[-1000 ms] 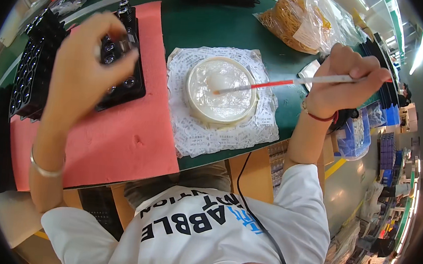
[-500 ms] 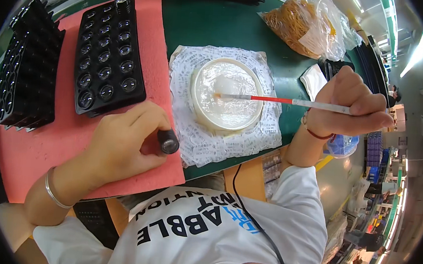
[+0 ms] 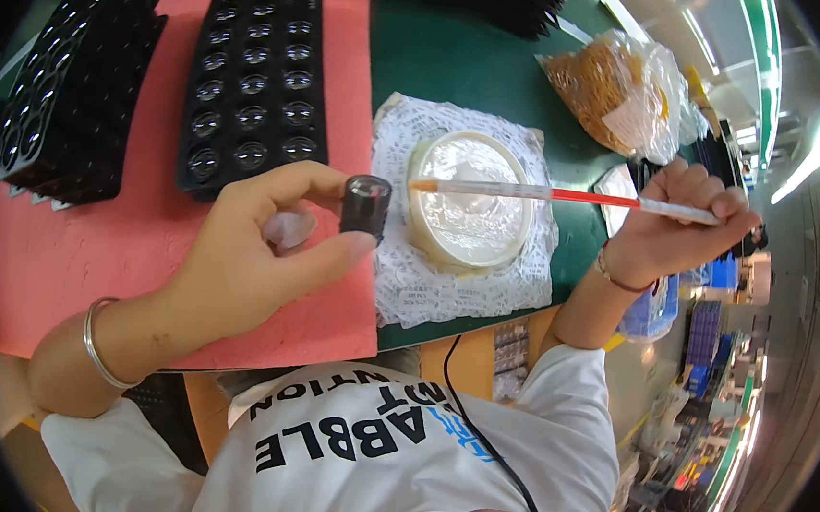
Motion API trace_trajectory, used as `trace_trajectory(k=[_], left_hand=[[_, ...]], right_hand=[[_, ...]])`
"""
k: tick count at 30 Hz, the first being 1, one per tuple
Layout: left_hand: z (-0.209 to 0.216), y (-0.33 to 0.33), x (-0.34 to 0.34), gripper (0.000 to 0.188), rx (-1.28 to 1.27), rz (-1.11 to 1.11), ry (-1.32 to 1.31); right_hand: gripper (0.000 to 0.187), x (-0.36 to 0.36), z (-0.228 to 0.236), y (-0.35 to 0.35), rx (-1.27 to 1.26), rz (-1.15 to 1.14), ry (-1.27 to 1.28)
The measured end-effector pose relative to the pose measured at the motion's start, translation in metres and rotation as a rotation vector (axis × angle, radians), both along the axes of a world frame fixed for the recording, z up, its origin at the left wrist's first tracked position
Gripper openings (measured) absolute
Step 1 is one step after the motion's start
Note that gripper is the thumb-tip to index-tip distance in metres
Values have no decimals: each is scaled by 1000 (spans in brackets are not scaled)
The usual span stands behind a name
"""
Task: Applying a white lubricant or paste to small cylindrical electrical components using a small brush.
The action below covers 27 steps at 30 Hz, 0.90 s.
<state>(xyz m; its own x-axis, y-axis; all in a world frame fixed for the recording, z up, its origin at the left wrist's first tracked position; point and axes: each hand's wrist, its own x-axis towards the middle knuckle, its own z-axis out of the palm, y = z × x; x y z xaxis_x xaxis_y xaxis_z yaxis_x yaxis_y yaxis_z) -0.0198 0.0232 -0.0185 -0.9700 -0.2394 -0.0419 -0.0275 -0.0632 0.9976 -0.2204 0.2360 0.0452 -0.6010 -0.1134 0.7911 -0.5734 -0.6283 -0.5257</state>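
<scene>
My left hand (image 3: 227, 261) pinches a short black cylinder (image 3: 365, 219) between thumb and forefinger, its round glossy end facing up. A crumpled whitish translucent bit (image 3: 289, 228) shows inside the curl of the same hand. In my right hand (image 3: 682, 224) is a thin paintbrush (image 3: 593, 198) with a red and white handle, gripped near its far end. Its pale orange tip lies over the left rim of a round white dish (image 3: 522, 231), a small gap from the cylinder. Clear film or glossy liquid seems to cover the dish's inside; I cannot tell which.
Printed white paper (image 3: 392, 298) lies under the dish. On a pink foam mat (image 3: 52, 276) are a black tray (image 3: 229, 136) of round glossy pieces and a stack of black trays (image 3: 74, 124). A clear bag of tan bands (image 3: 606, 93) sits at the back right of the green table.
The cylinder has turned from pointing sideways to upright, and my left hand has moved right and up, its fingers opening wider. The brush tip has come closer to the cylinder.
</scene>
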Motion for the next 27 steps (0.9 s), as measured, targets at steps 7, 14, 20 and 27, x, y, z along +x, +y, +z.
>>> trace_trajectory(k=[7, 14, 20, 27], left_hand=[[2, -1, 6, 25, 159, 12, -39], [-4, -2, 4, 25, 189, 10, 49], [-9, -1, 2, 27, 218, 50, 78], [-3, -3, 4, 25, 279, 39, 98]], right_hand=[[36, 9, -7, -7, 36, 59, -17], [36, 8, -6, -6, 94, 59, 28], [35, 3, -7, -4, 133, 14, 86], [33, 7, -5, -7, 214, 40, 120]])
